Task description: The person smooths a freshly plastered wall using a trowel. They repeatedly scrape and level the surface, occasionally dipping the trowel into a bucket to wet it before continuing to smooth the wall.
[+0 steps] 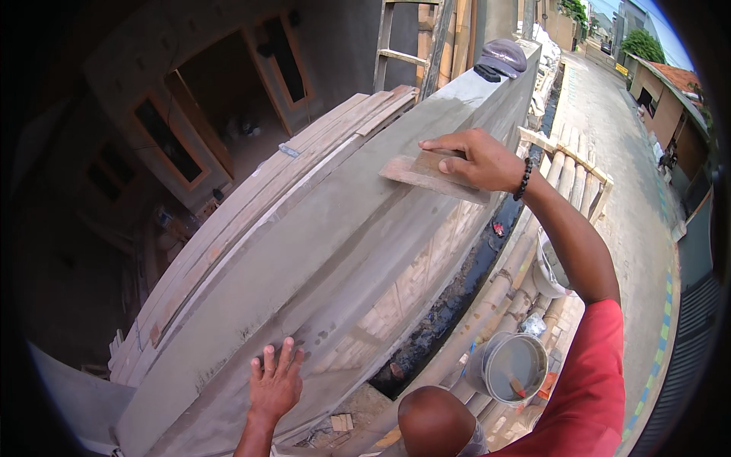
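Observation:
My right hand (480, 164) grips a flat float (403, 175) with a pale, worn base and holds it against the grey plastered wall (228, 293), just below its top surface near the middle of the view. My left hand (276, 381) rests with fingers spread on the damp grey plaster at the lower middle. Darker wet streaks and spots run along the plaster beside that hand.
Planks (221, 221) lie left of the wall, and a cap (502, 57) sits on its far end. A drain (426, 327) and bamboo platform (567, 164) run along the right, holding buckets (491, 373). A ladder (384, 46) stands behind; a narrow road (636, 251) lies right.

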The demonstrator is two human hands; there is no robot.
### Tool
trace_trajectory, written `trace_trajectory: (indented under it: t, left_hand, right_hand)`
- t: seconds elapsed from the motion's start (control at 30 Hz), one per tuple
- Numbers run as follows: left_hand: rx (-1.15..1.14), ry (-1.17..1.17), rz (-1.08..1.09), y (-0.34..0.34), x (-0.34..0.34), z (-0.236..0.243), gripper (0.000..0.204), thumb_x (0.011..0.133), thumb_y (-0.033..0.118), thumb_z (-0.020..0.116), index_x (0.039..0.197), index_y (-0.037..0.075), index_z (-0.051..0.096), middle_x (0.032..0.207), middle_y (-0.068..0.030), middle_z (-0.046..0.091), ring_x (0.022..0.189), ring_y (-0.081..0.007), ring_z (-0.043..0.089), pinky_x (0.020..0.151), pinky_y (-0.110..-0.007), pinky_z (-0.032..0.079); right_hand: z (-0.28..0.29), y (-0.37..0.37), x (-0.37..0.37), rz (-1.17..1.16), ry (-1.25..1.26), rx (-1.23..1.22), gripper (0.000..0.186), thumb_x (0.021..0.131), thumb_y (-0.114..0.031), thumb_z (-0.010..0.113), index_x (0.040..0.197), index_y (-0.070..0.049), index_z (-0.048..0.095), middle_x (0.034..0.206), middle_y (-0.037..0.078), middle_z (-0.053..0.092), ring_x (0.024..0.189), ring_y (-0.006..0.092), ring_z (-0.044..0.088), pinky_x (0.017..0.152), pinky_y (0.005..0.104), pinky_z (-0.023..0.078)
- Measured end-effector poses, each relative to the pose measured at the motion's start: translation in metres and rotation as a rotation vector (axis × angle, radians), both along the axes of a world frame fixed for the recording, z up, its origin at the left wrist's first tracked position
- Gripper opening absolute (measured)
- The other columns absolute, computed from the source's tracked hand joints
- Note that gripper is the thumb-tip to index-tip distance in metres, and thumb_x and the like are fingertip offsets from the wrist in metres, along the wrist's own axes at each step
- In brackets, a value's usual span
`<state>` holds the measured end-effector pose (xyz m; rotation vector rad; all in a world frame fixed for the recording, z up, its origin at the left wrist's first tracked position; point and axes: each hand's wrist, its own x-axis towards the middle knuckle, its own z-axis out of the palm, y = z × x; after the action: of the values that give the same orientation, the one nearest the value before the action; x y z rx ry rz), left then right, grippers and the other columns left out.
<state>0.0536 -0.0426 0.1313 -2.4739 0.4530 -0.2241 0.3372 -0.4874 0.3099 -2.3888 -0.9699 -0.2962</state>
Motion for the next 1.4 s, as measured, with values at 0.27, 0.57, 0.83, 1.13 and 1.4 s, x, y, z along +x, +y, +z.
trace_trajectory:
  t: [0.27, 0.57, 0.83, 1.13, 1.4]
  left_hand:
    - [-0.030, 0.024, -0.020, -0.004, 0.005, -0.001, 0.064, 0.083, 0.039, 0.068, 0.142, 0.026, 0.048, 0.166, -0.0075, 0.004, 0.148, -0.0443, -0.012, 0.111, -0.067, 0.011]
    - [-0.012, 0.027, -0.017, -0.005, 0.005, 0.000, 0.065, 0.083, 0.039, 0.068, 0.143, 0.027, 0.047, 0.166, -0.0067, 0.003, 0.148, -0.0437, -0.014, 0.111, -0.067, 0.009]
    - [-0.027, -0.011, -0.024, 0.001, 0.000, -0.004, 0.066, 0.081, 0.038, 0.070, 0.142, 0.027, 0.049, 0.165, -0.0069, 0.006, 0.148, -0.0436, -0.010, 0.110, -0.067, 0.014]
    - [-0.035, -0.015, -0.033, -0.004, 0.004, -0.001, 0.064, 0.081, 0.038, 0.070, 0.141, 0.025, 0.050, 0.165, -0.0063, 0.009, 0.148, -0.0433, -0.006, 0.110, -0.065, 0.017]
    - [-0.034, 0.006, -0.036, -0.004, 0.004, 0.004, 0.062, 0.083, 0.038, 0.069, 0.140, 0.025, 0.051, 0.165, -0.0054, 0.011, 0.148, -0.0430, -0.004, 0.111, -0.064, 0.014]
  right_hand:
    - [-0.090, -0.112, 0.081, -0.651, 0.101, 0.912, 0.057, 0.081, -0.008, 0.067, 0.137, -0.007, 0.056, 0.083, 0.007, 0.063, 0.069, 0.0128, 0.060, 0.065, 0.0278, 0.051]
    - [-0.121, -0.054, 0.105, -0.606, 0.133, 1.044, 0.052, 0.081, -0.007, 0.067, 0.133, -0.005, 0.059, 0.092, 0.007, 0.061, 0.082, 0.0139, 0.058, 0.073, 0.0285, 0.049]
    - [-0.146, -0.033, 0.038, -0.578, 0.168, 0.990, 0.049, 0.084, -0.005, 0.064, 0.132, -0.001, 0.058, 0.105, 0.009, 0.066, 0.093, 0.0161, 0.060, 0.086, 0.0305, 0.048]
    - [-0.197, -0.001, 0.033, -0.500, -0.006, 0.722, 0.051, 0.088, -0.004, 0.061, 0.138, -0.002, 0.053, 0.116, 0.012, 0.065, 0.099, 0.0158, 0.062, 0.088, 0.0293, 0.050]
    - [-0.106, -0.008, 0.037, -0.517, 0.080, 1.023, 0.050, 0.087, -0.005, 0.062, 0.137, -0.003, 0.054, 0.105, 0.009, 0.067, 0.095, 0.0131, 0.061, 0.084, 0.0262, 0.049]
